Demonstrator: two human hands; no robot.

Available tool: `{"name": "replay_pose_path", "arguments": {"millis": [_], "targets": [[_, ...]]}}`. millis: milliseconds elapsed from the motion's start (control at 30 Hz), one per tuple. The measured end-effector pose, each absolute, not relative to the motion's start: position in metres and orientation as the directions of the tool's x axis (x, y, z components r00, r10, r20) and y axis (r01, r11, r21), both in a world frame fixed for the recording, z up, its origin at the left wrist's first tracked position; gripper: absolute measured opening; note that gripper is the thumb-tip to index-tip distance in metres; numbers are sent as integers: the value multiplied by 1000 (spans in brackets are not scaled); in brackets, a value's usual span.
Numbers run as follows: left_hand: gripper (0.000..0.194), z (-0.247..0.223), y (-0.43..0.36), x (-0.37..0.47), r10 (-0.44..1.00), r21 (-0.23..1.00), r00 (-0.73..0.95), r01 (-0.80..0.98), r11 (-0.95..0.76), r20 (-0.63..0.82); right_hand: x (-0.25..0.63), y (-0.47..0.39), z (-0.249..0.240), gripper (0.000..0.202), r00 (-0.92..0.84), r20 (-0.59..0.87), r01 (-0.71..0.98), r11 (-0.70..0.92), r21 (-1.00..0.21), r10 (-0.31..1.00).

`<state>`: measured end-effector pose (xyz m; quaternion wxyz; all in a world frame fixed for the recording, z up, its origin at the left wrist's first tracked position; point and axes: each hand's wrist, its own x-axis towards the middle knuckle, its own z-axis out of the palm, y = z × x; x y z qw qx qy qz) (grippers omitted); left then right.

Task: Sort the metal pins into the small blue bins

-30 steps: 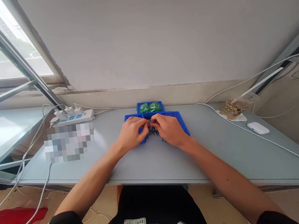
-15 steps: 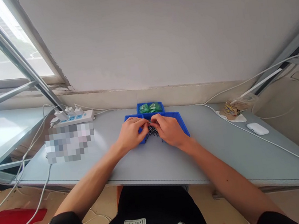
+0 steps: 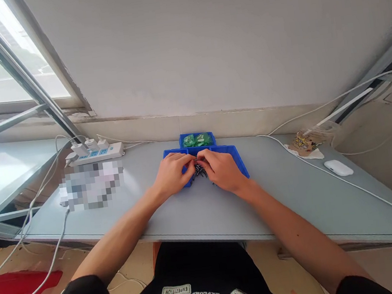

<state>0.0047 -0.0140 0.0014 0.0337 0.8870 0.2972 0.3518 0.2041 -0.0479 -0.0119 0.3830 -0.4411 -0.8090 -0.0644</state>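
Head view, step in hand: the two hands meet over the blue tray, and I judge this is fine fingertip work on one small part (image 3: 197,160).
Left hand (image 3: 174,175): narrow, the thumb and fingers pinch the small part from the left side.
Right hand (image 3: 224,170): also narrow, it pinches the same small part from the right side; what exactly the part is, I cannot tell, because the fingers cover most of it.
Screws (image 3: 199,169): a loose dark and shiny pile, just under the fingertips, in the middle of the tray.
Blue tray (image 3: 240,163): on the desk (image 3: 205,218), between and under the hands, its divisions partly hidden.
Green bags (image 3: 202,140): inside the small box (image 3: 214,140), just behind the tray.
Next move: in my judgement, it calls for a light, steady pinch from both hands, as a slip could drop the part among the screws.
Desk sides: the power strip (image 3: 112,151) is at left; the cup (image 3: 302,144) and the white case (image 3: 338,167) are at right.
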Motion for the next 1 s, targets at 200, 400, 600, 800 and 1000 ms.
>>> {"name": "replay_pose_path", "arguments": {"millis": [200,400,600,800,1000], "targets": [[23,-1,-14,5,550,273,590,495,-825,591,207,-46,-13,20,-311,709,755,618,-221,634],[21,-1,-13,6,550,272,583,498,-823,598,207,-46,-12,23,-305,704,764,606,-221,641],[24,0,-16,6,559,272,591,506,-818,582,207,-47,-11,24,-314,669,754,605,-255,674],[22,0,-15,6,568,288,577,507,-813,587,206,-46,-14,20,-291,671,779,576,-248,682],[22,0,-14,6,564,282,585,506,-815,582,206,-45,-13,23,-305,679,771,592,-236,668]]}}
